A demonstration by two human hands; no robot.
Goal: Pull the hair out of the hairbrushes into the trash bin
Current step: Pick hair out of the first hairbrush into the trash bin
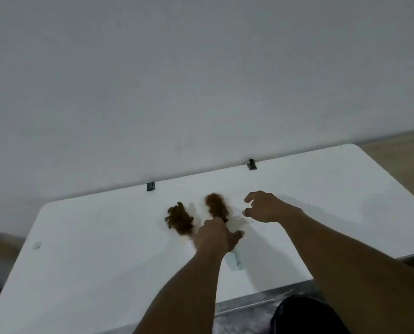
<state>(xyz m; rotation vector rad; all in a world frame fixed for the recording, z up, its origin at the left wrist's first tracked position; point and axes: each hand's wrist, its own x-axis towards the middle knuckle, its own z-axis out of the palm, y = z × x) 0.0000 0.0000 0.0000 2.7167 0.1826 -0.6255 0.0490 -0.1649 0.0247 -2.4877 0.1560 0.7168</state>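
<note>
Two hairbrushes clogged with brown hair lie on the white table (104,261). The left hairbrush (179,219) rests free. The right hairbrush (216,207) has its lower end under my left hand (215,237), whose fingers close over the handle. A pale handle end (236,260) sticks out below that hand. My right hand (263,208) hovers just right of the right brush with fingers curled apart and nothing in them. The picture is blurred by motion.
A black round object (302,314), perhaps a bin, sits below the table's near edge at the bottom right. Two small black clips (150,186) (251,164) sit on the far edge against the grey wall. Wooden floor shows at the right.
</note>
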